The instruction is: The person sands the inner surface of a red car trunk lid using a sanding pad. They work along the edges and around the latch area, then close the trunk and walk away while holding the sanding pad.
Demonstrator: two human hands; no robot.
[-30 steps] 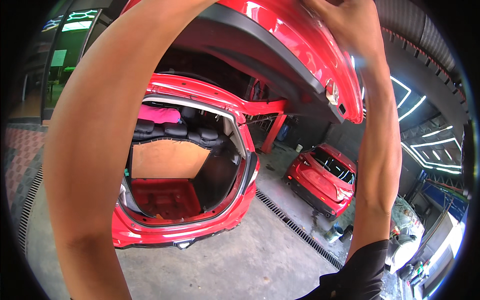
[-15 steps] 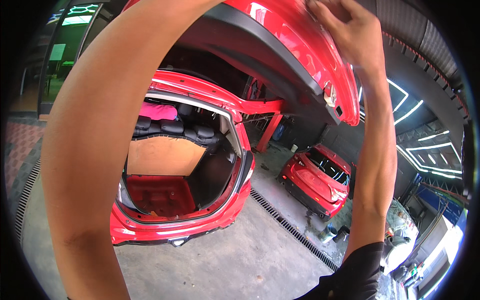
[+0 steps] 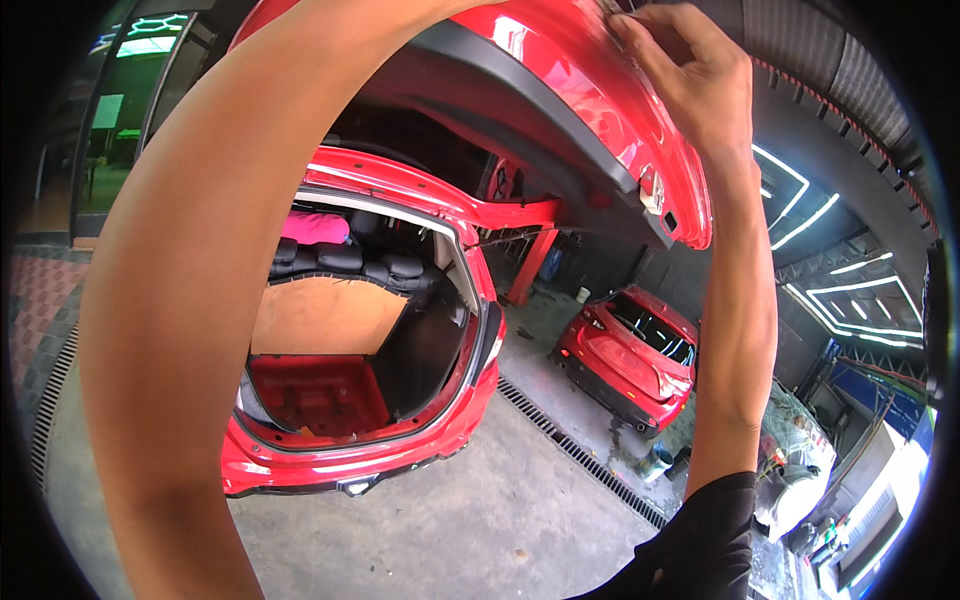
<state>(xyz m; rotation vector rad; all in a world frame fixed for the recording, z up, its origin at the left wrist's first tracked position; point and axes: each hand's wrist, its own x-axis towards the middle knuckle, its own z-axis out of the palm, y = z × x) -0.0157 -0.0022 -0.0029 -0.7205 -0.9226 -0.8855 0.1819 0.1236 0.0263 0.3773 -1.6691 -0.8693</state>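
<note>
The raised tailgate [image 3: 600,100] of a red hatchback hangs overhead, its dark inner trim facing down. My right hand [image 3: 695,75] is up at the tailgate's outer edge, fingers bent and closed together. A small greyish, blurred item shows at the fingertips near the top rim; I cannot make out its kind. My left arm reaches up across the left side and past the tailgate, and the hand itself is cut off by the top of the picture. Below is the open boot [image 3: 320,390], with a bare red floor and a tan panel [image 3: 330,315] behind it.
The car's rear bumper [image 3: 340,470] stands below. A second red car [image 3: 635,355] is parked beyond a floor drain grate [image 3: 580,450], with a bucket [image 3: 655,465] nearby. A red post [image 3: 533,265] rises behind the tailgate. Glass doors [image 3: 130,120] are at the left.
My right hand has shifted slightly left and down along the tailgate edge, its fingers drawn closer together. The left arm stays raised in much the same place.
</note>
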